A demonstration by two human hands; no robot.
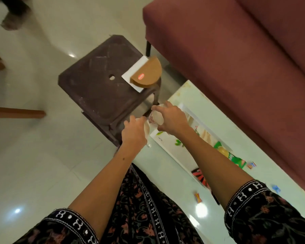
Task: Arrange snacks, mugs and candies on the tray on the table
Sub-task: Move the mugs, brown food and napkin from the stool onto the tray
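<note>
Over the far-left corner of the pale green table [253,143], both hands are busy w/ mugs. The right hand [173,120] has fingers and thumb curled round a white mug [155,118] w/ a pinkish floral print, gripping it by the body and holding it tilted, mouth toward the far left, above the far end of the tray [167,143]. The left hand [134,131] sits just left of it, back of hand up, fingers curled over a second pale mug [146,128]; most of that mug is hidden behind the hand, so the exact grip can't be made out, but the fingers wrap its top. The 2 hands are close together, nearly touching, and the 2 mugs look to be in contact or just beside each other. The tray is white, rectangular, w/ green leaf print, lying lengthwise on the table under the right forearm. On its near part lies a green snack packet [236,159], and a red-and-black packet [200,176] is partly hidden by the arm. Small wrapped candies lie on the bare table: one red-yellow [198,197] near the right elbow, one orange-blue [251,165] right of the green packet, one blue [275,188] nearer. Left of the table stands a dark brown plastic stool [99,88] carrying a white paper [136,73] and a brown half-round card [148,72]. A maroon sofa [236,59] runs along the far right.
</note>
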